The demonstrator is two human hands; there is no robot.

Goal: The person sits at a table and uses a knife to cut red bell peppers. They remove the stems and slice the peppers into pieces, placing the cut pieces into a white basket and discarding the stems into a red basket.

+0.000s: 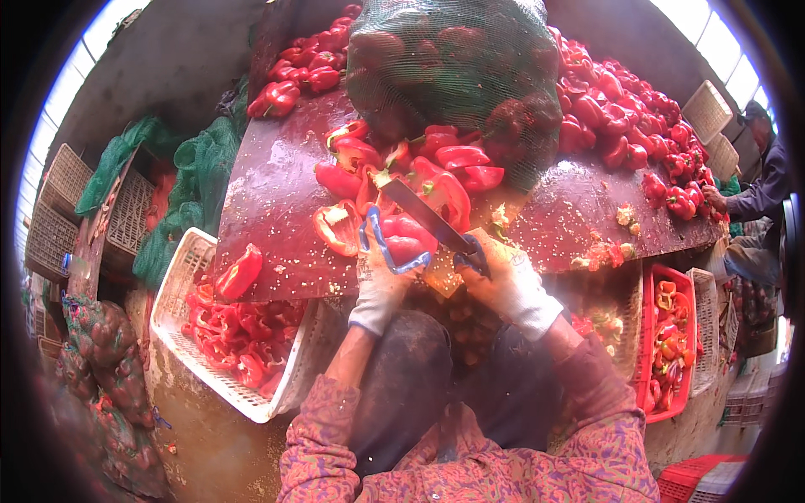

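Note:
My left hand (382, 280), in a white work glove with blue trim, grips a red bell pepper (407, 237) above the table's near edge. My right hand (508, 280), gloved too, holds a knife (431, 217) by its dark handle. The blade slants up and left, across the cut peppers, and its tip is by a pale pepper core (381, 178). Left of the held pepper lies a halved pepper (338, 227) with its seeds showing. More red peppers (465, 157) are heaped just beyond, against a green mesh sack (453, 69) of peppers.
A seed-strewn dark red table (283, 188) carries a large pepper pile (622, 119) at right. A white crate (236, 393) of cut peppers stands lower left, and a red crate (666, 412) at right. Another person (761, 170) reaches toward the pile's right end.

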